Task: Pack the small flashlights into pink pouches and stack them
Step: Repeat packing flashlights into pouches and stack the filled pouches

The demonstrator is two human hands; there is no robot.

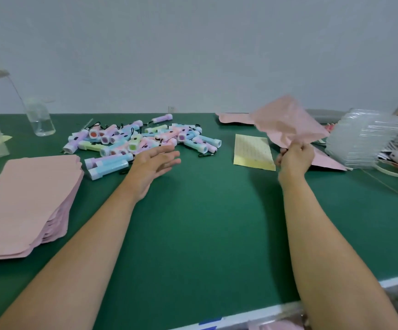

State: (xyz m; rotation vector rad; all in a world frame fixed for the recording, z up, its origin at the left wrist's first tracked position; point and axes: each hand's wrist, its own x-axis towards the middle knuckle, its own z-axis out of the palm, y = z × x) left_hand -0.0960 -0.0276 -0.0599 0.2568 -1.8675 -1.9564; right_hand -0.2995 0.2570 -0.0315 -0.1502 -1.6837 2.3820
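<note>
One thick stack of pink pouches (24, 201) lies at the left edge of the green table (205, 222), with one clear bottle (39, 117) behind it. Next comes one heap of small flashlights (140, 139), too tangled to count. They are pastel blue, purple, pink and green, with black cords. The left hand (155, 165) is beside the heap, fingers straight and relaxed, holding nothing. One yellow sheet (252, 151) lies flat. The right hand (294, 159) pinches one crumpled pink pouch (288, 122), raised above the table. One stack of clear trays (364, 136) stands far right.
</note>
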